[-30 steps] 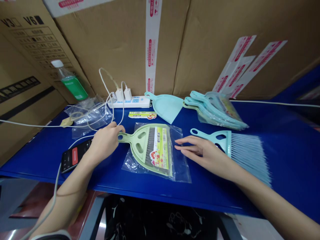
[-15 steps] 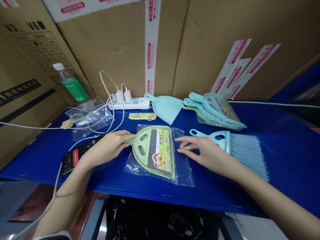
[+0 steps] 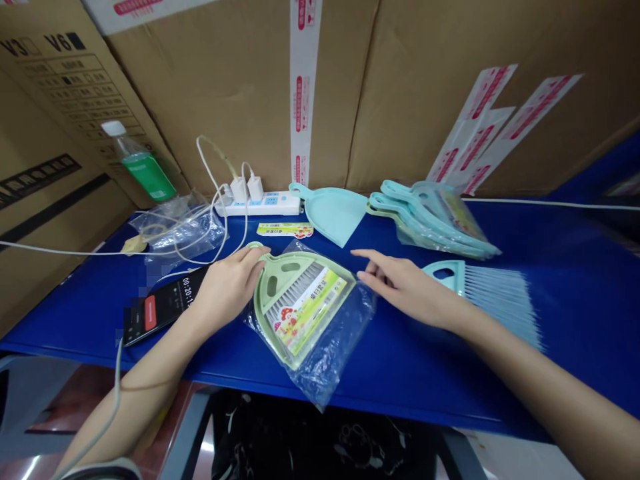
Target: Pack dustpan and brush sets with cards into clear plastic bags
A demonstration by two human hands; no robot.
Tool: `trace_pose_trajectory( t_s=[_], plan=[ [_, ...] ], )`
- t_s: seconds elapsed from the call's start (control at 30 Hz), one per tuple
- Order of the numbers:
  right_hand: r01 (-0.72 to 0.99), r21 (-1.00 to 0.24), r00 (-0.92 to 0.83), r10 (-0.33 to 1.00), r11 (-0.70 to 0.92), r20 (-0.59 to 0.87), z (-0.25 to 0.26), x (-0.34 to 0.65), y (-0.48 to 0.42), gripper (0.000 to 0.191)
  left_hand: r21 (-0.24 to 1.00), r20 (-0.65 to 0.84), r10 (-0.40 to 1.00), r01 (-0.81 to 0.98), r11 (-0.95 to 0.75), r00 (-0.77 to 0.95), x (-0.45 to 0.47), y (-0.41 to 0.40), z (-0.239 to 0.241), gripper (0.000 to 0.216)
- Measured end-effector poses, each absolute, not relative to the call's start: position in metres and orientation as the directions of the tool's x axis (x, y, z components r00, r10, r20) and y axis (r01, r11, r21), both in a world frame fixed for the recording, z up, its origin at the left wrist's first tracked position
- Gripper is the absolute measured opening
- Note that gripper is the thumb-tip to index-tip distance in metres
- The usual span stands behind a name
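1. On the blue table, near its front edge: bagged green dustpan set, with the end of the clear bag hanging over the rim.
2. Swung round since a second ago: handle then pointing left, now pointing away toward the cartons; long axis far-left to near-right.
3. Left hand closed on the handle; right hand open, fingers spread, just beside the bag's corner.

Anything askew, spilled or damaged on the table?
The bagged green dustpan lies skewed, and a corner of its clear bag hangs over the blue table's front edge. The left hand grips its handle; the right hand is open beside it. Nothing spilled or broken.
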State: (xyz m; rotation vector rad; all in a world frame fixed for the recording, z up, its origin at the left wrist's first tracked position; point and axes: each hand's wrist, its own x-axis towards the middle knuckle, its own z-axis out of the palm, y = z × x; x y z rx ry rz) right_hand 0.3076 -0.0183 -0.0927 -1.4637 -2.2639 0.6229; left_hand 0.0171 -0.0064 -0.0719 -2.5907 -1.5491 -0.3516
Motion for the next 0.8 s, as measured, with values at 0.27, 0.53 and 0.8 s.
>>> trace_pose_trajectory(
  t_s=[0.27,0.53,0.8],
  plan=[
    [0.739,-0.586,-0.469,0.878,0.332,-0.095,-0.086,0.303,-0.033,0.048,0.05,0.186,0.768,0.774,-0.631,0.613,0.017,-0.003,-0.074,0.029],
    [0.769,-0.555,-0.515,0.822,0.316,-0.245,-0.071,0.315,-0.05,0.029,0.101,0.25,0.647,0.645,-0.757,0.72,0.028,0.006,-0.087,0.035],
    [0.644,-0.532,-0.687,0.721,0.55,-0.087,-0.067,0.331,-0.051,0.024,0.415,0.099,0.262,0.2,-0.888,0.96,0.033,-0.029,-0.07,0.066]
  ],
)
